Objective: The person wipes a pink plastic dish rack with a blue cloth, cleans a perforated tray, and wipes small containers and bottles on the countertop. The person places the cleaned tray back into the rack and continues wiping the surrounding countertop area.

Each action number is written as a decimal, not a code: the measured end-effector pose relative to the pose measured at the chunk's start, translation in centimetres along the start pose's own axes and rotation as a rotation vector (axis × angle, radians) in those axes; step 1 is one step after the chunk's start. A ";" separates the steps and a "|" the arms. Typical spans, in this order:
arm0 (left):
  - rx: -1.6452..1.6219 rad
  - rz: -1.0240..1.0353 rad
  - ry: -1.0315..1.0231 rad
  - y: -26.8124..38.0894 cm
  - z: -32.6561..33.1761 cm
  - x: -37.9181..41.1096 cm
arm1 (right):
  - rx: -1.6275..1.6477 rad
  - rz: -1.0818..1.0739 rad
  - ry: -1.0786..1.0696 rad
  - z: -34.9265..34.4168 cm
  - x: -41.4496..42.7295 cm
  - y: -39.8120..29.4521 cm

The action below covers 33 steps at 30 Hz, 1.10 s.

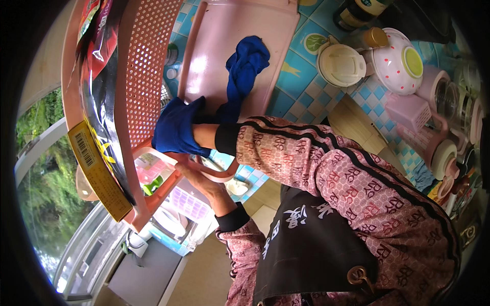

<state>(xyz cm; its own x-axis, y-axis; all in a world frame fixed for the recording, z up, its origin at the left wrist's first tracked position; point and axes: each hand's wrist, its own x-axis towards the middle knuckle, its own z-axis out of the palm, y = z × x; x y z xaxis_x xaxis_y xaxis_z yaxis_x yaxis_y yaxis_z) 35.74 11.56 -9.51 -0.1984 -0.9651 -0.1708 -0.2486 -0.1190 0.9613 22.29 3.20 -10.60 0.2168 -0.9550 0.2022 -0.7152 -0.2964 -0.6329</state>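
A blue cloth [174, 124] covers most of my right hand [172, 132], which presses it against the pink plastic rack [143, 72] near the lower end of its perforated panel. My left hand [197, 179] grips the pink looped rail [218, 176] of the same rack, just below the cloth. The fingers of both hands are partly hidden. Another stretch of blue cloth [247, 63] lies crumpled on a pink plastic tray [214, 34]. My right sleeve hides whether the two blue parts are joined.
Glossy packets [101, 88] and a yellow box [101, 172] sit on the rack beside a window [49, 153]. Right of the tray, a tiled counter [302, 72] holds a lidded cream jug [340, 65], an upturned dotted bowl [398, 65] and dark bottles [348, 15]. A purple basket [189, 202] stands below.
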 end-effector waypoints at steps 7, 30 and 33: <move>-0.036 -0.034 -0.030 1.4 1.4 -0.2 | -0.003 -0.089 -0.188 -1.6 -2.5 0.6; -0.160 -0.108 0.036 -0.5 -0.5 0.2 | -0.008 -0.083 -0.157 -1.7 1.1 -1.7; -0.246 -0.151 0.042 -0.7 -0.6 0.3 | -0.003 -0.163 -0.239 -1.9 -0.2 -1.3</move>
<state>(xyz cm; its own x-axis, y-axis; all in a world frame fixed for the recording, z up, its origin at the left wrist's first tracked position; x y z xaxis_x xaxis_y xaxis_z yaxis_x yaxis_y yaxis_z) 36.48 11.24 -10.13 -0.1364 -0.9403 -0.3118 -0.0340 -0.3101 0.9501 21.90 3.81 -8.46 0.4793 -0.8696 0.1188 -0.6598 -0.4463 -0.6045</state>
